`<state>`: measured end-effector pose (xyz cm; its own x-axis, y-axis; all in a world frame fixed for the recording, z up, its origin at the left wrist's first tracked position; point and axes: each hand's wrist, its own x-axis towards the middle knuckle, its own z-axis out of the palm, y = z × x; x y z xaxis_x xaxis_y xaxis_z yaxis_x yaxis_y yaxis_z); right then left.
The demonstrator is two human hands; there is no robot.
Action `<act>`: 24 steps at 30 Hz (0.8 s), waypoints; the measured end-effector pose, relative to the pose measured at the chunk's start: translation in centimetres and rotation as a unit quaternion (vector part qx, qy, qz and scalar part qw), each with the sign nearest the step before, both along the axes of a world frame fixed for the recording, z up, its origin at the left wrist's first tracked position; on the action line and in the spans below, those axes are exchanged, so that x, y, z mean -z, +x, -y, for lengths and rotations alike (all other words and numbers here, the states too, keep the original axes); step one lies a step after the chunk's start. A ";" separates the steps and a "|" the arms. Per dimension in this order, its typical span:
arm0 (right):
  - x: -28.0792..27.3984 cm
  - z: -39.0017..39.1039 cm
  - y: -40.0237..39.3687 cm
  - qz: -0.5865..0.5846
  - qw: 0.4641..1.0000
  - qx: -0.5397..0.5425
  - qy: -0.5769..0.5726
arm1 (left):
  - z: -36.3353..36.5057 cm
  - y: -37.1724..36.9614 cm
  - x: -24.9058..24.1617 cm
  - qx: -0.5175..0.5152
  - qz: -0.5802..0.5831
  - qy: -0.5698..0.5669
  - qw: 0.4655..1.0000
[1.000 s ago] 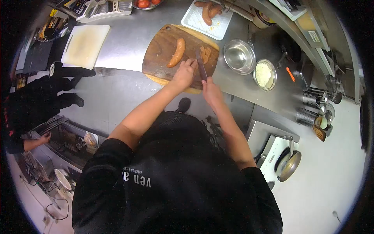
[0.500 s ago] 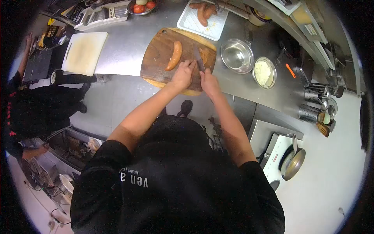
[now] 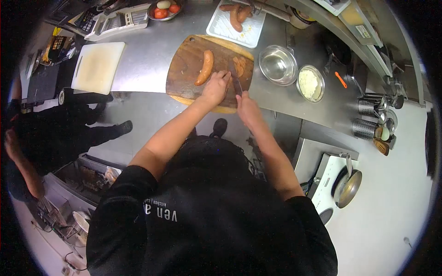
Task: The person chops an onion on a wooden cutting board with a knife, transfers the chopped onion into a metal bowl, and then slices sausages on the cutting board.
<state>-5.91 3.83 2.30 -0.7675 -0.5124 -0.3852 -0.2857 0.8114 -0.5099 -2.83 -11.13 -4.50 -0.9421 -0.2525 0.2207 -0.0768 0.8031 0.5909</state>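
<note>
My right hand [image 3: 247, 105] grips a knife [image 3: 236, 82], its blade pointing away from me over the wooden cutting board [image 3: 182, 69]. My left hand [image 3: 216, 89] rests on the board just left of the blade, its fingers bent and pressed together; whatever lies under them is hidden. Sausage slices [image 3: 239, 66] lie right of the blade, near its tip. A whole sausage [image 3: 205, 67] sits on the board to the left of my left hand, apart from it.
Behind the board, a white tray [image 3: 221, 30] bears several sausages [image 3: 235, 20]. To the right stand a metal bowl [image 3: 278, 65] and a bowl of white shreds [image 3: 310, 83]. A white cutting board [image 3: 97, 66] lies left. Another person [image 3: 55, 129] stands at left; a frying pan [image 3: 348, 188] is at right.
The knife has shifted slightly, and the sausage slices beside it show more clearly. My left hand stays in nearly the same place. The other person's leg and arm have moved.
</note>
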 end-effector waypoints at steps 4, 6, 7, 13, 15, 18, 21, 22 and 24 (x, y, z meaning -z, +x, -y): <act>3.6 1.4 -0.4 -0.012 1.000 0.011 -0.016 | 0.2 0.2 -0.2 0.010 0.016 0.009 1.000; 6.8 2.3 -2.3 -0.074 0.996 -0.012 -0.057 | 0.5 0.0 -0.5 0.015 0.007 0.014 1.000; 6.9 2.8 -2.7 -0.141 0.984 -0.034 -0.102 | 0.5 0.0 -0.5 0.015 0.013 0.018 1.000; 1.1 1.2 -1.8 -0.015 0.999 0.006 -0.029 | 0.2 1.4 -0.5 0.017 -0.034 0.017 0.999; 0.7 0.4 -0.8 -0.004 1.000 0.005 -0.023 | 0.0 1.4 -0.5 0.015 -0.025 0.028 0.999; 0.1 -0.1 0.0 0.004 1.000 -0.007 -0.012 | 0.1 1.2 -0.5 0.008 -0.017 0.028 0.999; -0.5 0.0 0.2 0.009 1.000 -0.013 -0.008 | 0.0 1.0 0.0 0.004 -0.016 0.019 1.000; -0.5 -0.1 0.4 0.016 1.000 -0.013 -0.012 | 0.0 1.0 0.0 0.001 -0.016 0.017 1.000; 0.6 0.4 0.3 0.017 1.000 -0.005 -0.022 | 0.3 1.0 0.3 0.009 -0.021 0.014 1.000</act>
